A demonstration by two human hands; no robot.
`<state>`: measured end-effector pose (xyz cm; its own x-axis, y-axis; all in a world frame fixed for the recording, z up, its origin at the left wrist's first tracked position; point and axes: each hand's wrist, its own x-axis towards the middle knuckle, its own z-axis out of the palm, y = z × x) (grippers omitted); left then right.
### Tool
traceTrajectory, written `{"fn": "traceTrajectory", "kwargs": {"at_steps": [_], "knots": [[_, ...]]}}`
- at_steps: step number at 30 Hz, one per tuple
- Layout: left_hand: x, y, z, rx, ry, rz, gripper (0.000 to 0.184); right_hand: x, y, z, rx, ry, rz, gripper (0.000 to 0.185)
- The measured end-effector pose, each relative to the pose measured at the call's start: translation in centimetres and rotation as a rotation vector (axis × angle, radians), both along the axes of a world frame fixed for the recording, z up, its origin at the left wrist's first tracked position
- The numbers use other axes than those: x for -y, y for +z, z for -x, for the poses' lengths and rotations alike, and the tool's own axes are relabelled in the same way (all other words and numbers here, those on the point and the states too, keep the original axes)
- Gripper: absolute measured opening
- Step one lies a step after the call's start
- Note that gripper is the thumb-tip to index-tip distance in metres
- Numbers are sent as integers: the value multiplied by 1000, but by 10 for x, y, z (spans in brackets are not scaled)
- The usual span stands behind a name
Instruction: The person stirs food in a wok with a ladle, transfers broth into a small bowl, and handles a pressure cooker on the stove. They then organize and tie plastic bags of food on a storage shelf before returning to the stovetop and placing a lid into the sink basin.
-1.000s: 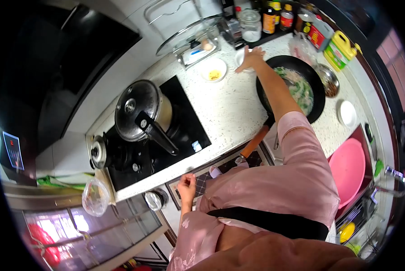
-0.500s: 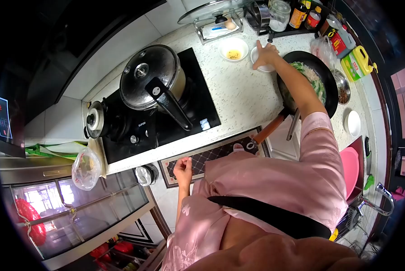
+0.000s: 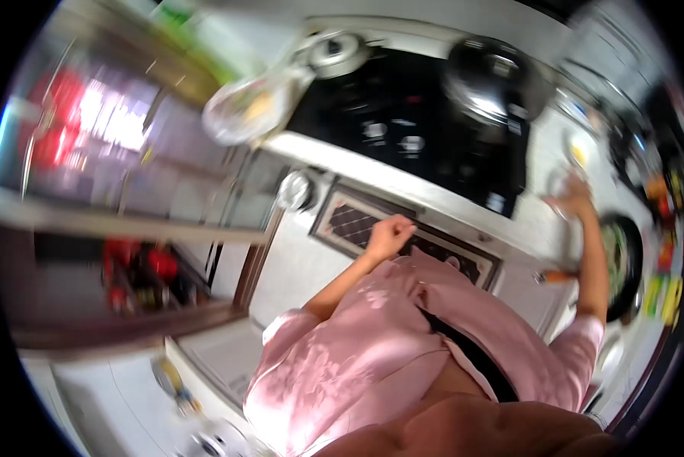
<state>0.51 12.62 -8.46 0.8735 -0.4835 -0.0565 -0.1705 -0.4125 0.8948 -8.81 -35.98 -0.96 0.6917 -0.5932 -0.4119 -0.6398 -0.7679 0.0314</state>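
Observation:
My right hand is at a white bowl on the counter right of the stove, its fingers bent over the rim; the view is blurred. A second white bowl with yellow contents stands just beyond. Beside my right forearm lies the black wok with green and pale food, its wooden handle pointing left. My left hand hangs loosely curled in front of my body, over the floor mat, with nothing visible in it.
A pressure cooker and a small lidded pot stand on the black stove. A plastic bag hangs at the counter's left end, above a lined bin. Bottles line the far right. A glass-door cabinet is left.
The view has swung left, bringing more cabinet and floor into sight. My right hand has gone from reaching over the bowl to holding it, and the bowl sits nearer the stove. My left hand stays curled.

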Motion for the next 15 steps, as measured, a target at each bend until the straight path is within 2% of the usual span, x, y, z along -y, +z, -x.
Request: {"fn": "traceTrajectory", "kwargs": {"at_steps": [1, 2, 3, 4, 6, 8, 10, 12, 13, 14, 15], "knots": [[-12, 0, 0, -68, 55, -1, 19, -1, 18, 1, 87, 25, -10, 117], [-24, 1, -6, -134, 88, 11, 19, 32, 11, 5, 211, 30, 18, 110], [-37, -1, -9, -113, 111, 5, 19, 62, 8, 10, 464, 24, 79, 107], [-54, -7, -12, -112, 137, 4, 19, 33, 70, -2, 424, -76, 132, 85], [-92, -22, -18, -72, 214, -13, 17, 25, 116, 2, 933, -37, -174, 59], [-132, -32, -22, -74, 267, 27, 15, -89, 197, -11, 1246, 182, -74, 43], [-167, -38, -32, -55, 414, 86, 14, -205, 226, -40, 1523, 253, -106, 35], [-195, -24, -44, -105, 555, 100, 12, -281, 215, -78, 1586, 532, -432, 27], [-206, -8, -51, -107, 578, 118, 11, -333, 202, -113, 1624, 490, -786, 21], [-217, 2, -59, -109, 579, 121, 11, -365, 200, -139, 1308, 430, -795, 20], [-228, 10, -70, -109, 630, 170, 11, -386, 177, -176, 1118, 484, -974, 21]]}}
